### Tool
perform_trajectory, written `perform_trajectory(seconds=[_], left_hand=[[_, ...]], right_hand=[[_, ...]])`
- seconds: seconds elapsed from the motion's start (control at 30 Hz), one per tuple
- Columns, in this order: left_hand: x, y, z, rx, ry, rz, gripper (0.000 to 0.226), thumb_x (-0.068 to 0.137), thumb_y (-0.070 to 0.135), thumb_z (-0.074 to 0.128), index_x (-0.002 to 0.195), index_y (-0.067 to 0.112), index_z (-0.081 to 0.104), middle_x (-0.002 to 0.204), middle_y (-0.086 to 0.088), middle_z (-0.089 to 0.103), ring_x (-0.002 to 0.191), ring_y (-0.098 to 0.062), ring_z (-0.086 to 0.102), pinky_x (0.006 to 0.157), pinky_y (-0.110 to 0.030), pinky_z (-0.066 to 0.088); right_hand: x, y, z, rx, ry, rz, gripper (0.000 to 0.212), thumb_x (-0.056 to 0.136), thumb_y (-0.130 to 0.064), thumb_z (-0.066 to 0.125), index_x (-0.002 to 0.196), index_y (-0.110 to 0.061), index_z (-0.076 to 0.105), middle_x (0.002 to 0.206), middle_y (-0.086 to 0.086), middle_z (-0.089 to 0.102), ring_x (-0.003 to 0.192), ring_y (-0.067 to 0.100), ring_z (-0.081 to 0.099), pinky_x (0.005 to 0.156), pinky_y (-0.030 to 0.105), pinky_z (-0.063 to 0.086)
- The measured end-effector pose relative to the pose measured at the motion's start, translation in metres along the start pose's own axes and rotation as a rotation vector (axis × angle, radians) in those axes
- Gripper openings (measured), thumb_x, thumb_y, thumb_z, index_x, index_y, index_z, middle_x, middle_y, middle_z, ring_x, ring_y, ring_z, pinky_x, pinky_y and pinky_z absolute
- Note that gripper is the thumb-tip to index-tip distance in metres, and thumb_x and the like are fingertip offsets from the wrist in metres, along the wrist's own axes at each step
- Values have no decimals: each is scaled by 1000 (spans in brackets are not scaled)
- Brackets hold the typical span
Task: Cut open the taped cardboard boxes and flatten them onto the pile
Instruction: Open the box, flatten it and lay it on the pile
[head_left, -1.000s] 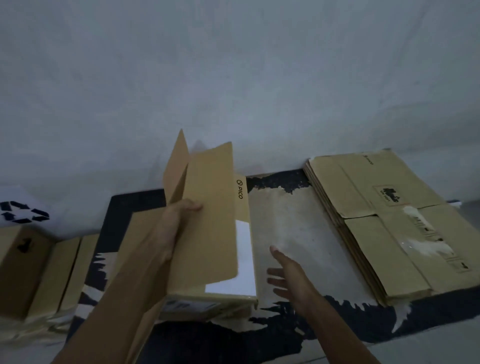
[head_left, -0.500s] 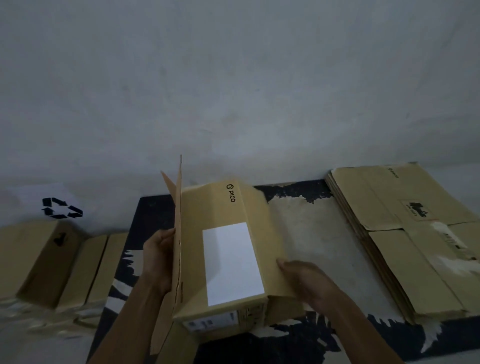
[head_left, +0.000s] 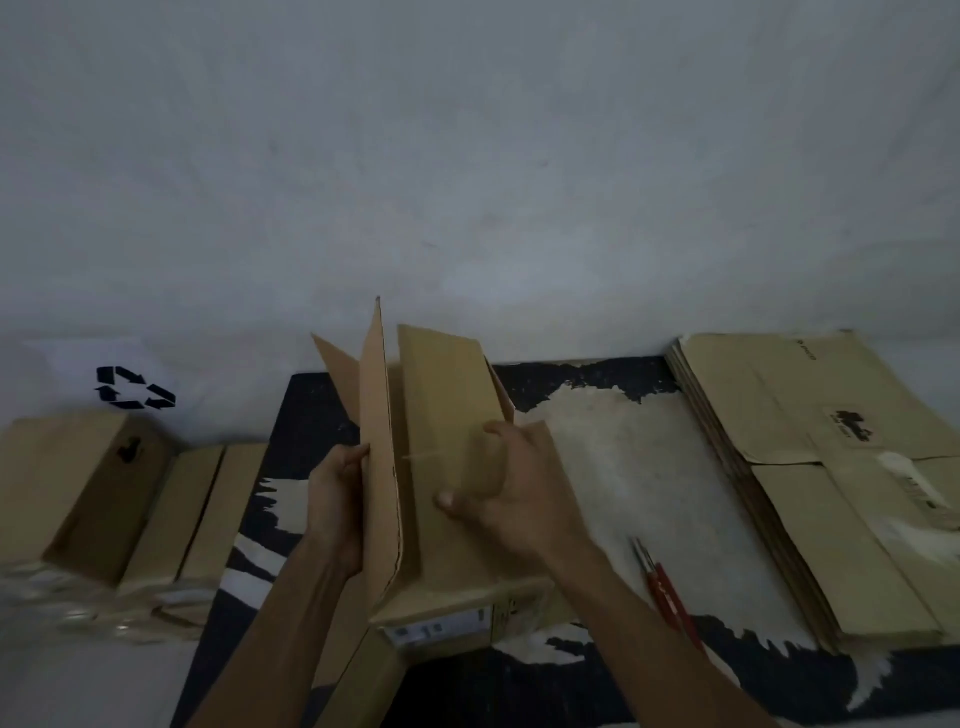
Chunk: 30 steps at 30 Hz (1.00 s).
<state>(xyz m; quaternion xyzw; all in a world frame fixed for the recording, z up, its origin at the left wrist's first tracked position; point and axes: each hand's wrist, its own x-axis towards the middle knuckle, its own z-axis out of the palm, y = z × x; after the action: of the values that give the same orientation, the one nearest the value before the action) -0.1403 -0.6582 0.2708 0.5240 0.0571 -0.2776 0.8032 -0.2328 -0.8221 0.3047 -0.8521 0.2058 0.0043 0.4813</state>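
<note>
Head view, near to far. Lower centre: your two forearms rise from the bottom edge to an opened cardboard box lying on a worn black mat. Your left hand is closed around the edge of a flap that stands nearly upright. Your right hand curls its fingers over the right side panel, with the thumb pressed on the box's inner face. A label shows on the box's near end. Lower right: a red-handled cutter lies on the mat, just beside your right forearm. Right of the frame: the pile of flattened boxes rests on the mat's far right part. Left of the frame: several unopened boxes stand side by side, off the mat. Behind them a recycling symbol shows against the pale wall.
</note>
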Motion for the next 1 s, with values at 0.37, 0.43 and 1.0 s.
perform_trajectory(seconds=[0.37,0.43,1.0], left_hand=[[-3,6,5,65,36,15,30,94,27,44,99,8,66,79,-9,68,69,-22,66,76,-38,50],[-4,4,7,20,21,0,30,96,26,42,100,9,66,78,-8,69,69,-22,67,74,-38,50],[14,-6,-5,171,153,94,44,90,38,54,123,10,64,110,-15,69,95,-28,67,87,-48,54]], right_hand=[[19,5,-10,-185,-123,86,119,62,-78,72,154,-35,9,152,-1,40,126,20,48,106,37,31],[16,2,-23,-509,-108,96,116,58,-99,42,152,-34,21,144,0,52,132,26,49,119,57,4],[-19,12,-17,35,-238,194,76,82,-80,38,138,-30,45,120,-12,59,100,8,59,89,27,46]])
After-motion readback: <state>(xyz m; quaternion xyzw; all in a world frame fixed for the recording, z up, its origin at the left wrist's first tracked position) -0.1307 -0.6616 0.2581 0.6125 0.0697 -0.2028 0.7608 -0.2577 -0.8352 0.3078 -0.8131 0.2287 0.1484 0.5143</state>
